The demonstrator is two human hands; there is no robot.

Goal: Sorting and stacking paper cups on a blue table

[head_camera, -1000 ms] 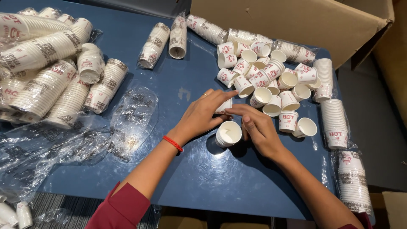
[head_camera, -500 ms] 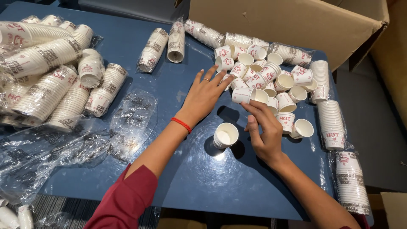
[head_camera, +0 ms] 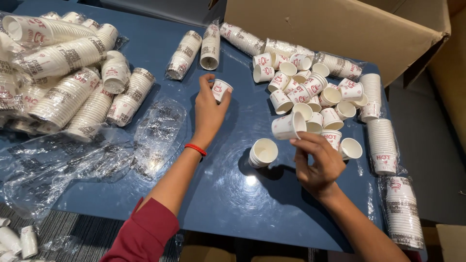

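My left hand [head_camera: 209,109] grips one paper cup [head_camera: 221,90], left of the loose pile [head_camera: 310,97]. My right hand [head_camera: 318,162] pinches another cup [head_camera: 287,126] below that pile. A short stack [head_camera: 262,153] stands just beside it; I judge most cups remain unstacked.

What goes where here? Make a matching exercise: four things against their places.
Things:
1. left hand
2. right hand
3. short cup stack
4. cardboard box

Places:
a. stands on the blue table between the hands
b. holds one cup up
c. behind the loose cup pile
d. holds a tilted cup

Pairs: 1-b, 2-d, 3-a, 4-c
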